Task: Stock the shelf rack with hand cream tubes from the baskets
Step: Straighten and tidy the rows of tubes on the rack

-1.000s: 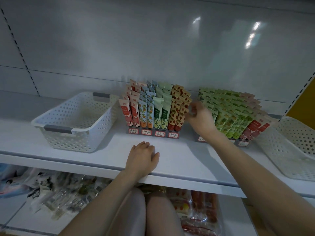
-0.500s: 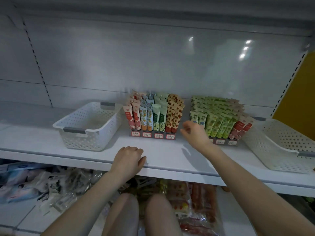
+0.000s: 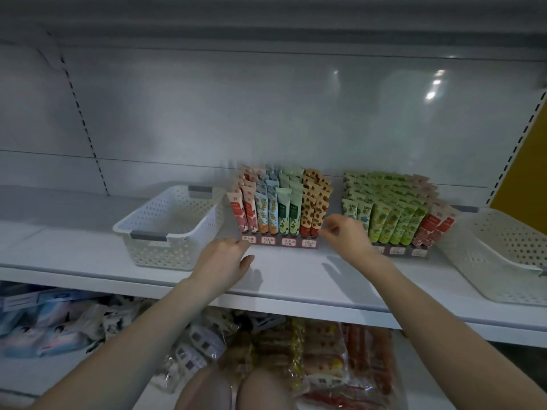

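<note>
Two racks of hand cream tubes stand on the white shelf (image 3: 296, 279). The left rack (image 3: 281, 202) holds red, blue, green and orange tubes; the right rack (image 3: 393, 208) holds mostly green tubes, with red ones at its right end. My left hand (image 3: 225, 258) hovers just in front of the left rack's lower left corner, fingers loosely bent, holding nothing. My right hand (image 3: 346, 235) is at the left rack's lower right corner, between the two racks, fingers loosely curled and empty. A white perforated basket (image 3: 165, 232) at the left looks empty. A second white basket (image 3: 503, 255) sits at the right.
The grey back panel (image 3: 266, 113) rises behind the racks. Price labels (image 3: 279, 241) line the left rack's front. Below the shelf, bagged snacks (image 3: 325, 359) and other packets (image 3: 59, 321) fill a lower shelf. My knees (image 3: 236, 392) show at the bottom. A yellow wall (image 3: 527, 173) is at the right.
My right hand has drawn back from the right rack and moved left to the left rack's corner. My left hand has lifted off the shelf edge toward the left rack. The view has pulled back.
</note>
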